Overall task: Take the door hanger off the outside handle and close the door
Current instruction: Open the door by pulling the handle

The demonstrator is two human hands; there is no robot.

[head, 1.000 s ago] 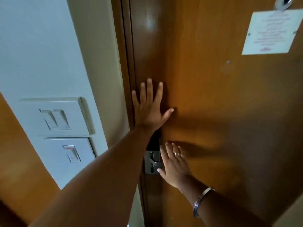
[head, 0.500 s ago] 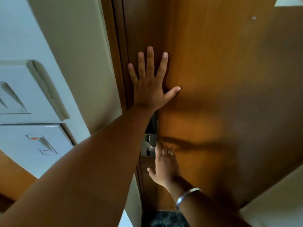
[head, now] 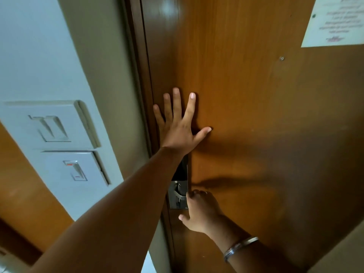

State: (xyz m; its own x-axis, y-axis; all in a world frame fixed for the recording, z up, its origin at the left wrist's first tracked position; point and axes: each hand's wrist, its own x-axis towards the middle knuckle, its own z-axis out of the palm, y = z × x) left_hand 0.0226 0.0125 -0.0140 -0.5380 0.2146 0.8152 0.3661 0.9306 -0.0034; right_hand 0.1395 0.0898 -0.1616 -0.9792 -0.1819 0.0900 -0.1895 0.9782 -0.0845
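Note:
The brown wooden door (head: pixel 256 115) fills the right side and sits against its dark frame (head: pixel 141 75). My left hand (head: pixel 178 131) presses flat on the door near its latch edge, fingers spread. Below it is a silver lever handle (head: pixel 178 195) on a metal plate, under a black lock panel. My right hand (head: pixel 201 211) is at the lever's free end, fingers curled over it. No door hanger shows anywhere in view.
A white printed notice (head: pixel 334 22) is fixed to the door at the top right. Two white switch plates (head: pixel 51 127) are mounted on the wall left of the frame. A metal bangle (head: pixel 240 247) is on my right wrist.
My right hand has gone from lying flat on the door to curling around the lever's end. My left hand stays flat on the door. The view has tilted back up.

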